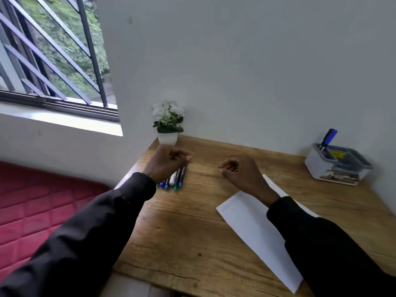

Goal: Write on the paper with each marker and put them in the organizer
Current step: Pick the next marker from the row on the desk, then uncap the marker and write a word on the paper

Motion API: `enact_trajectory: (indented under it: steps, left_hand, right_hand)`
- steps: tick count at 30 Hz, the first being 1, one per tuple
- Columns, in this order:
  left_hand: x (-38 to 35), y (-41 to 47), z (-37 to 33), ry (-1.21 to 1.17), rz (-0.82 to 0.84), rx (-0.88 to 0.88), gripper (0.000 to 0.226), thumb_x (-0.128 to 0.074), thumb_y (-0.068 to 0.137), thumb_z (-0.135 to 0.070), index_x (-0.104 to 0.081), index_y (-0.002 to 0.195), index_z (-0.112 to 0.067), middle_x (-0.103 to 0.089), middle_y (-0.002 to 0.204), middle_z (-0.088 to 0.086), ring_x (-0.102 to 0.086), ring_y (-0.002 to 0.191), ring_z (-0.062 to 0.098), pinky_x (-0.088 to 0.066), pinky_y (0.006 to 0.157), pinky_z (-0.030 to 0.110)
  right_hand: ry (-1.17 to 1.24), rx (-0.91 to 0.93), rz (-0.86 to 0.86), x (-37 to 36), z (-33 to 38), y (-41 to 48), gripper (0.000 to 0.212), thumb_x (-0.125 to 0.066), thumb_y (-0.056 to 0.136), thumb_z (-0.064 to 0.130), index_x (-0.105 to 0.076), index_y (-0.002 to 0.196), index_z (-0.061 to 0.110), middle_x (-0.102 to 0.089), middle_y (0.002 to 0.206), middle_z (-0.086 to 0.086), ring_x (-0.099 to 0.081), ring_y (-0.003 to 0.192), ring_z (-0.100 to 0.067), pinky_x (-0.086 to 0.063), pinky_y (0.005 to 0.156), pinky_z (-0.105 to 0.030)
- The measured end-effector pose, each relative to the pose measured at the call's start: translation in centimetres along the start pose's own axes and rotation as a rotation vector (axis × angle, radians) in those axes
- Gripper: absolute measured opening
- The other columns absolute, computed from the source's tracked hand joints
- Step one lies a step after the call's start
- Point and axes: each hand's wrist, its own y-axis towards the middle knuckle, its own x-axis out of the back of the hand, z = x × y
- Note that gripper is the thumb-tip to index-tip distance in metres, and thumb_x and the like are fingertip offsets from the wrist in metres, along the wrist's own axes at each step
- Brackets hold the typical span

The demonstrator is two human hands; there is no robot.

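The left hand [169,161] was raised just above the loose markers [176,179], its fingers curled in against the palm. Nothing could be seen held in it. The right hand [240,172] hung over the table [192,232] near the far corner of the paper [252,228], fingers likewise curled with no marker visible in them. Both arms wore dark sleeves.

The loose markers lay side by side near the table's left edge, partly hidden beneath the left hand. They had blue and green caps, with one white barrel among them. Their number could not be fixed. The paper lay slantwise under the right forearm. Whether it bore any writing was too faint to tell.

The organizer [336,166] stood at the far right corner against the wall, well apart from both hands. One blue marker [329,138] stood upright in its rear compartment. A small potted plant [168,123] stood at the far left corner.

Assessment: the task appeared to be at an early stage. One marker was filed and several remained on the table, each to be written with and carried across. The left hand was judged best placed to pick up the next one.
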Motion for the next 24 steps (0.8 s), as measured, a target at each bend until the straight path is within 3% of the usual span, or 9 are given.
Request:
enact_trajectory:
  steps: [6,8,13,18,21,24]
  left_hand:
    - [3.3,-0.9,1.9,0.057,-0.045,-0.021,0.019,-0.075,0.083,-0.010,-0.075,0.101,-0.005,-0.076,0.093,0.006,-0.073,0.085,0.016,-0.059,0.076,0.023]
    - [4.0,-1.1,2.4,0.072,-0.056,-0.025,0.020,-0.075,0.084,-0.010,-0.075,0.103,-0.004,-0.076,0.094,0.007,-0.073,0.086,0.018,-0.060,0.077,0.027]
    - [4.3,-1.5,2.7,0.054,-0.056,-0.046,0.019,-0.075,0.083,-0.007,-0.074,0.101,-0.003,-0.074,0.093,0.000,-0.072,0.081,0.007,-0.054,0.069,0.013]
    - [3.7,-1.3,2.8,0.033,-0.049,-0.057,0.018,-0.075,0.083,-0.008,-0.075,0.100,-0.001,-0.074,0.091,0.001,-0.071,0.081,0.009,-0.055,0.070,0.014]
    - [3.1,-1.1,2.7,0.051,-0.027,-0.082,0.019,-0.075,0.083,-0.007,-0.074,0.101,-0.001,-0.074,0.092,0.002,-0.072,0.082,0.010,-0.056,0.071,0.016]
    - [2.4,-0.8,2.7,0.041,-0.009,-0.069,0.020,-0.074,0.083,-0.006,-0.074,0.103,0.000,-0.074,0.096,0.005,-0.072,0.086,0.011,-0.056,0.075,0.018]
  right_hand:
    - [-0.069,0.121,0.136,-5.1,3.3,2.8,0.012,-0.076,0.092,0.011,-0.081,0.103,0.010,-0.076,0.093,-0.002,-0.063,0.078,-0.004,-0.047,0.071,-0.010]
    - [-0.091,0.155,0.171,-6.3,4.2,3.4,0.016,-0.073,0.093,0.010,-0.079,0.107,0.010,-0.076,0.096,-0.003,-0.064,0.080,-0.008,-0.051,0.073,-0.016]
    - [-0.189,0.209,0.297,-7.9,4.6,3.6,0.011,-0.065,0.100,0.018,-0.073,0.107,0.017,-0.067,0.101,-0.002,-0.058,0.089,-0.012,-0.045,0.075,-0.025]
    - [-0.254,0.168,0.288,-7.1,4.1,3.2,0.018,-0.059,0.104,0.022,-0.070,0.103,0.007,-0.060,0.097,-0.002,-0.048,0.088,-0.010,-0.033,0.070,-0.022]
    - [-0.326,0.133,0.273,-6.4,3.3,2.7,0.017,-0.065,0.101,0.029,-0.067,0.094,0.013,-0.057,0.096,0.001,-0.051,0.086,-0.013,-0.039,0.069,-0.022]
    - [-0.361,0.090,0.192,-5.2,2.4,2.1,0.011,-0.072,0.095,0.020,-0.065,0.088,0.015,-0.061,0.094,-0.001,-0.056,0.085,-0.015,-0.047,0.070,-0.030]
